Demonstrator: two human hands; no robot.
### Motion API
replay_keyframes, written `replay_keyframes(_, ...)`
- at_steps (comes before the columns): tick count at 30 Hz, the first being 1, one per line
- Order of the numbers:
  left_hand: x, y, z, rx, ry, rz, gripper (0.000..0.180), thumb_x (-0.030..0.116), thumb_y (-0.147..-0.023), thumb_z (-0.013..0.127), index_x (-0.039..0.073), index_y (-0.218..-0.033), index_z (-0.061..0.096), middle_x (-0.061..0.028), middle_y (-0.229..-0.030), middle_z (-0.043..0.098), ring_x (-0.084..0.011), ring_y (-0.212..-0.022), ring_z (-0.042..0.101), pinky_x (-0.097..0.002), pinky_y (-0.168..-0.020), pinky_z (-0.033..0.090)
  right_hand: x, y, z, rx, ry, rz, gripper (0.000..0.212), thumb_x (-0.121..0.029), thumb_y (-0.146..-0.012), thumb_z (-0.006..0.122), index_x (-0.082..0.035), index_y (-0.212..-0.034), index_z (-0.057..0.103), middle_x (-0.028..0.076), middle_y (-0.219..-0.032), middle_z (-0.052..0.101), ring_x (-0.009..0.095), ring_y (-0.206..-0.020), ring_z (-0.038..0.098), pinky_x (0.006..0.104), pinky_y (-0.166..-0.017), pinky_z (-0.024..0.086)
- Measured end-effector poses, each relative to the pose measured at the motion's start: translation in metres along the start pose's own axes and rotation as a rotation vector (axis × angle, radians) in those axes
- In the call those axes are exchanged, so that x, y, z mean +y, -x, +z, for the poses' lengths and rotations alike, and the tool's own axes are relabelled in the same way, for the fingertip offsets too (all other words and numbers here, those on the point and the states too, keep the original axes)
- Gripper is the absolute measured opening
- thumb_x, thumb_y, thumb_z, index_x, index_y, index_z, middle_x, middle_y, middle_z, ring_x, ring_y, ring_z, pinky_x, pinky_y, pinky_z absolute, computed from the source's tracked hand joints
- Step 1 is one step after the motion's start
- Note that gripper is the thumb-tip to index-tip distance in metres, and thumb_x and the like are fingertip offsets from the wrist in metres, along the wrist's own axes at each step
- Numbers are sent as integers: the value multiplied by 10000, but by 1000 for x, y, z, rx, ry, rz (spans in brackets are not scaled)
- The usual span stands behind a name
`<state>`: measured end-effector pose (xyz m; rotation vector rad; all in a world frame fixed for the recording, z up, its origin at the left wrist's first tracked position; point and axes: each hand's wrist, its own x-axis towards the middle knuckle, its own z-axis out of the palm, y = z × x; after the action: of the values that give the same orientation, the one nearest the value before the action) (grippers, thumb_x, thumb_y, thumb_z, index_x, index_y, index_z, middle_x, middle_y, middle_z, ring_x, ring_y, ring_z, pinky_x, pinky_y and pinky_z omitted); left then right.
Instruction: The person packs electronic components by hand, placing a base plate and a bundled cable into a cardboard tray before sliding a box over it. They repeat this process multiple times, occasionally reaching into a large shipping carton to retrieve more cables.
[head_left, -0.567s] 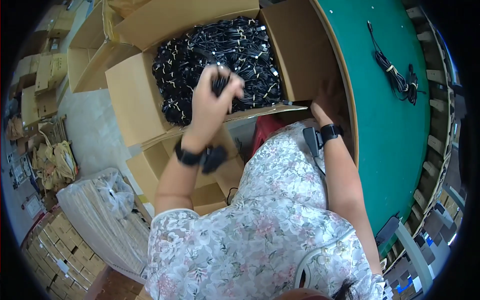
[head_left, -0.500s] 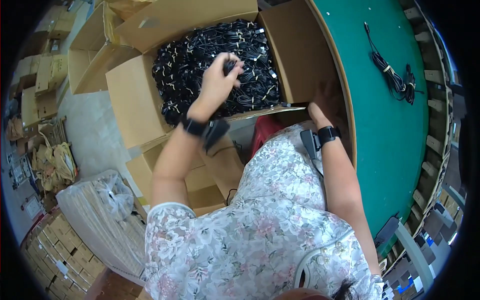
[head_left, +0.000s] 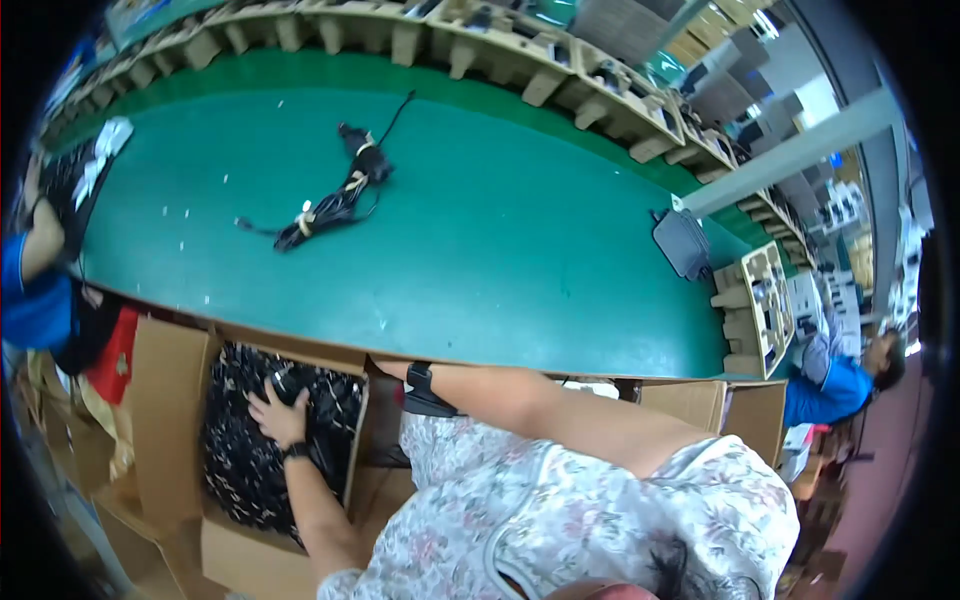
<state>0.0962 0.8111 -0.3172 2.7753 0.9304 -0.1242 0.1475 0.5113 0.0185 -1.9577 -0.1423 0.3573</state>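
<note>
Inside the cardboard box lies a heap of black cables, tied in bundles with pale ties. My left hand rests on the heap with its fingers spread. A dark bundle shows between thumb and fingers, but no grip on it is visible. Beside the box's edge nearest the green table, my right hand shows only in part, and its fingers are hidden. Two tied black cables lie on the green table, beyond both hands.
A grey flat object and a moulded tray sit toward the table's right end. More trays line the far edge. A co-worker's arm reaches onto the table at left; another person in blue is at right.
The view has swung right toward the green table, so the box now appears lower left. My left hand, earlier curled around a dark bundle above the cables, now lies spread on them.
</note>
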Motion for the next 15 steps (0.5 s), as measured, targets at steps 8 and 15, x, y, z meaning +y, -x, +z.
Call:
replay_keyframes(8,1,12,-3,-40,-163,30,991,443,-585,823,130,-1369,305,-241,-1401,246,-433,-1245,298,-574,-865,436,219,-96,173,-174,504,-103,237,-203,-873,519,-39,-1018,609,131,-967,623,274,-901,591,389,-759,468)
replay_keyframes(15,-27,-8,16,65,-43,-68,1041,439,-577,829,66,-1368,265,-237,-1335,366,-429,-1168,392,-483,-863,474,100,-38,72,-792,430,-670,329,-193,-854,554,-65,-1157,566,168,-1025,618,334,-954,592,435,-786,478)
